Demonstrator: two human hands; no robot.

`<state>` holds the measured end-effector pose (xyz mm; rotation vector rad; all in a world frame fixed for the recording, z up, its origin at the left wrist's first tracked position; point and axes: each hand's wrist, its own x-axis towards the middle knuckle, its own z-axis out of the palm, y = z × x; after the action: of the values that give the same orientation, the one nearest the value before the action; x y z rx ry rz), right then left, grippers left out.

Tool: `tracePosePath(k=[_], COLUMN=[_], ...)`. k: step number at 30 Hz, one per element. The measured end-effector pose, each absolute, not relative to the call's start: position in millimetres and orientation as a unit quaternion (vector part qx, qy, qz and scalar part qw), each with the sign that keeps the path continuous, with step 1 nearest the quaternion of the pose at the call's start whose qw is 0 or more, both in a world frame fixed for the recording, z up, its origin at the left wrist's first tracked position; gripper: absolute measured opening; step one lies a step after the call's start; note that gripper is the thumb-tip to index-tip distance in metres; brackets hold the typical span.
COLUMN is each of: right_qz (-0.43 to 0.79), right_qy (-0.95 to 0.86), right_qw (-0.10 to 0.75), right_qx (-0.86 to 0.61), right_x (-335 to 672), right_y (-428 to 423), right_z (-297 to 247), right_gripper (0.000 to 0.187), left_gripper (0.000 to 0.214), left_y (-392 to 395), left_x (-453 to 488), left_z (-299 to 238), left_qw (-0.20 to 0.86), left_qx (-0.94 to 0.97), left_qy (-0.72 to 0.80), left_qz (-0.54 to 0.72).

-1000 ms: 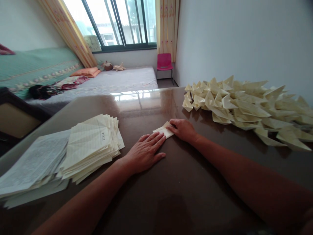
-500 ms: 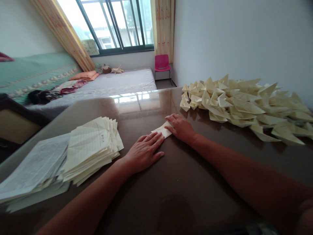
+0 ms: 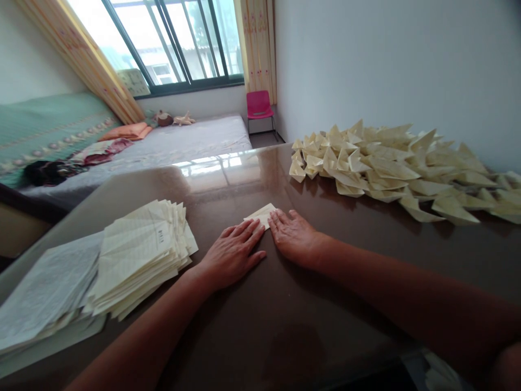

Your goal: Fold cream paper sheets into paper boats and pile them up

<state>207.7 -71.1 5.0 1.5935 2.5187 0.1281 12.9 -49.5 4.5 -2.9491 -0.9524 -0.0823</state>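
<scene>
The fingers [image 3: 249,232] of the left hand [image 3: 234,252] lie straight and close together, pressed flat with nothing gripped; their tips rest on the near edge of a small folded paper [image 3: 260,214]. The right hand [image 3: 292,237] is also spread flat, palm down; its fingers [image 3: 275,220] cover the paper's right side, and it grips nothing either. The two hands sit just beside each other, index fingers almost touching. The paper is pale cream, matte and thin, creased into a small pointed flap; only its far corner shows beyond the fingertips. It lies about the middle of the tabletop [image 3: 285,326] — a dark brown, glossy slab that mirrors the window light near its far edge.

Both bare forearms run back to the near edge. Toward the left edge sits a fanned stack of cream sheets [image 3: 140,252], square-cut and faintly lined, overlapping a flatter stack of grey printed pages [image 3: 40,293] at the near left corner. Along the right edge, against the plain white wall, lies a heap of folded paper shapes [image 3: 386,165] — sharp-pointed, cream, loosely jumbled. Past the far edge stand a bed [image 3: 183,141] with a smooth pale cover and a pink chair [image 3: 259,104].
</scene>
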Motion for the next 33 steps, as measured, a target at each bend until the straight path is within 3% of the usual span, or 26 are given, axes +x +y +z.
tracePosePath(k=[10,16,23,26,31,33], right_qz=[0.055,0.079,0.032,0.013,-0.074,-0.125], right_qy=[0.802,0.877,0.810,0.804,0.784,0.768], right_qw=[0.080,0.030,0.092,-0.022,-0.196,-0.252], right_qx=[0.589,0.473,0.578,0.594,0.584,0.576], right_x=[215.6,198.7,212.4,229.9,244.1,244.7], right_y=[-63.4,-79.8,-63.1,-43.8,-21.0,-16.8], right_z=[10.1,9.4,32.8,26.2,0.8,-3.2], right_gripper=[0.052,0.048,0.032,0.037,0.062,0.061], left_gripper=[0.051,0.040,0.032,0.030,0.027,0.026], left_y=[-50.7,-48.2,-48.3,-45.5,-39.1,-37.9], left_x=[4.9,5.1,7.1,5.8,3.9,3.9], left_z=[13.6,13.2,12.8,11.1,5.6,2.4], left_qw=[0.057,0.056,0.066,0.060,0.035,0.021], left_qx=[-0.950,-0.949,-0.945,-0.943,-0.946,-0.946], left_qy=[-0.306,-0.307,-0.313,-0.313,-0.289,-0.287], left_qz=[-0.017,-0.039,-0.066,-0.093,-0.139,-0.151])
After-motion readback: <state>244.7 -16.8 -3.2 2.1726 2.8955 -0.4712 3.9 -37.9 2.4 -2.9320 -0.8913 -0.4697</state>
